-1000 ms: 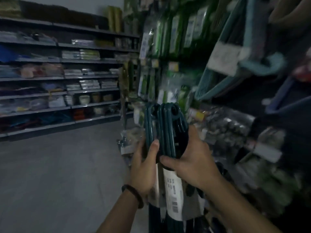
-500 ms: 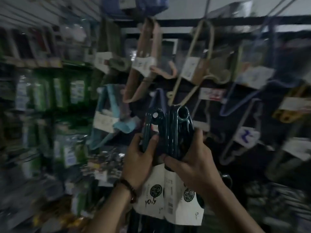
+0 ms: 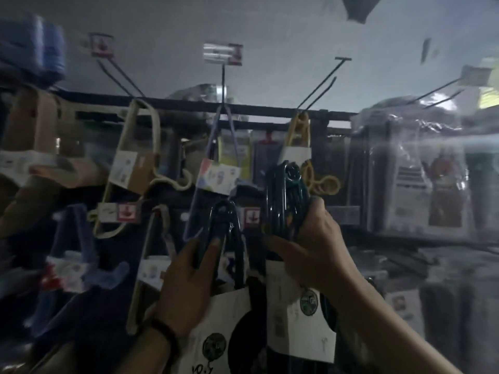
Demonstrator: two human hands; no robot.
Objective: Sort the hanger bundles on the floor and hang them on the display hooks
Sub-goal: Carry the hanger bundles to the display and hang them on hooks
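Left grip [image 3: 189,276] was closed round the neck of a thin bundle [image 3: 225,220] of dark green hangers, with the thumb laid up its near face. Right grip [image 3: 310,238] was wrapped round a thick bundle [image 3: 286,195] of the same colour.

Both bundles stood roughly upright. Their long axes ran from the hook loops above my knuckles down to the white paper sleeves [image 3: 297,306] below my wrists. The thick bundle's loop stood higher than the thin one's, and the two were apart.

Governing relation: the display hook [image 3: 321,89] lay above and beyond my right grip, its prong projecting out toward me, with yellow hangers [image 3: 298,130] hanging at its root. I judged the right grip the nearer, needing a lift and then a push inward to thread the loop. Purple hangers [image 3: 213,147] hung above my left grip.

The plastic looked glossy. The view was dim and blurred, so I could not count the hangers in either bundle.
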